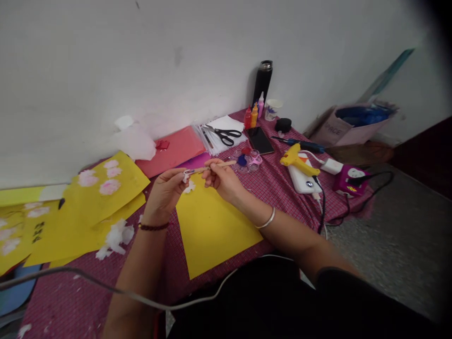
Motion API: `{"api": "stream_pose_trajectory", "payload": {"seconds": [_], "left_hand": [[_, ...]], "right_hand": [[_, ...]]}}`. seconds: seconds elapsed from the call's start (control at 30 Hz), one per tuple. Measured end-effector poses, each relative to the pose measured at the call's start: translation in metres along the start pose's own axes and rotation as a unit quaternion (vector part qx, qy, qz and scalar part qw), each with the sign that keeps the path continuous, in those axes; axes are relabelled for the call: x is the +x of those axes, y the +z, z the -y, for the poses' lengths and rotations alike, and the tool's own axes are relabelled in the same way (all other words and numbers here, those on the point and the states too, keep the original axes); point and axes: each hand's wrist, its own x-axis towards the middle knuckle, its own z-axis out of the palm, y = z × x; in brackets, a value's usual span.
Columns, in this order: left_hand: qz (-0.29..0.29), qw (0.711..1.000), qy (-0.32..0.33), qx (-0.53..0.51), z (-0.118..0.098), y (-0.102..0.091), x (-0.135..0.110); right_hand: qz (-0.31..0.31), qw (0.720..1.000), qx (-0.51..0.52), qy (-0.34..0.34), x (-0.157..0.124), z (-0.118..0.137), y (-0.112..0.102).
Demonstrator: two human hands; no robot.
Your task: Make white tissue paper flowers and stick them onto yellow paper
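Note:
My right hand (221, 180) is closed in a pinch around a slim pale wooden stick (226, 164), which looks like a paintbrush. Its darker end points left and meets a small white piece of paper (185, 177) that my left hand (170, 186) pinches between thumb and fingers. Both hands are raised over the top part of a yellow sheet (215, 226). On that sheet, between the hands, lies a crumpled white paper flower (189, 187). A tuft of white tissue pieces (116, 239) rests left of my left wrist.
Yellow sheets with pink-white flowers (109, 187) lie left. Behind are red paper (169, 150), black scissors (226, 135), a phone (259, 140), paint bottles (254, 115) and a flask (263, 82). A yellow glue gun (298, 159) and corded power strip (351, 180) stand right. A cable (116, 292) crosses in front.

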Motion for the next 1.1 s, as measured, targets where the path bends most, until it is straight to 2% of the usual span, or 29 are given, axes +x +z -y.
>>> {"api": "stream_pose_trajectory", "payload": {"seconds": [0.07, 0.13, 0.23, 0.3, 0.33, 0.37, 0.43, 0.5, 0.57, 0.67, 0.73, 0.8, 0.87, 1.0, 1.03, 1.1], "left_hand": [[-0.012, 0.996, 0.065, 0.054, 0.003, 0.002, 0.003], [-0.031, 0.981, 0.127, 0.146, 0.004, 0.001, 0.004], [-0.024, 0.93, 0.202, 0.306, 0.004, 0.001, -0.002], [0.0, 0.896, 0.227, 0.383, 0.002, 0.002, -0.006], [0.002, 0.888, 0.228, 0.399, 0.002, 0.003, -0.008], [-0.004, 0.891, 0.22, 0.398, 0.001, 0.003, -0.009], [-0.037, 0.921, 0.179, 0.345, 0.001, 0.003, -0.008], [-0.064, 0.955, 0.113, 0.265, 0.0, 0.002, -0.005], [-0.065, 0.975, 0.054, 0.205, 0.001, 0.0, -0.003], [-0.048, 0.975, 0.046, 0.213, 0.002, -0.002, -0.005], [0.006, 0.962, 0.059, 0.265, 0.003, -0.007, -0.006], [0.076, 0.942, 0.064, 0.32, 0.005, -0.017, -0.003], [0.112, 0.904, 0.094, 0.401, 0.011, -0.031, 0.005], [0.127, 0.772, 0.192, 0.593, 0.031, -0.057, 0.024], [0.133, 0.752, 0.2, 0.614, 0.037, -0.06, 0.027], [0.14, 0.731, 0.203, 0.636, 0.046, -0.062, 0.031]], "right_hand": [[0.013, 1.0, 0.015, 0.015, 0.001, 0.004, 0.0], [0.01, 0.999, 0.007, 0.036, 0.002, 0.004, 0.0], [-0.039, 0.997, -0.022, 0.061, 0.004, 0.0, -0.001], [-0.079, 0.993, -0.036, 0.079, 0.005, -0.004, -0.002], [-0.093, 0.991, -0.034, 0.09, 0.005, -0.004, -0.003], [-0.098, 0.99, -0.022, 0.099, 0.005, -0.004, -0.003], [-0.08, 0.991, 0.016, 0.105, 0.004, -0.002, -0.003], [-0.042, 0.994, 0.034, 0.09, 0.005, 0.0, -0.002], [-0.03, 0.996, 0.015, 0.077, 0.006, -0.001, -0.002], [-0.079, 0.992, 0.008, 0.097, 0.009, -0.007, -0.005], [-0.118, 0.981, 0.046, 0.146, 0.011, -0.012, -0.01], [-0.145, 0.966, 0.077, 0.197, 0.013, -0.016, -0.015], [-0.161, 0.962, 0.07, 0.21, 0.016, -0.017, -0.021], [-0.169, 0.972, 0.016, 0.163, 0.022, -0.017, -0.033], [-0.167, 0.975, -0.003, 0.149, 0.023, -0.017, -0.035], [-0.157, 0.979, -0.062, 0.115, 0.025, -0.02, -0.038]]}}
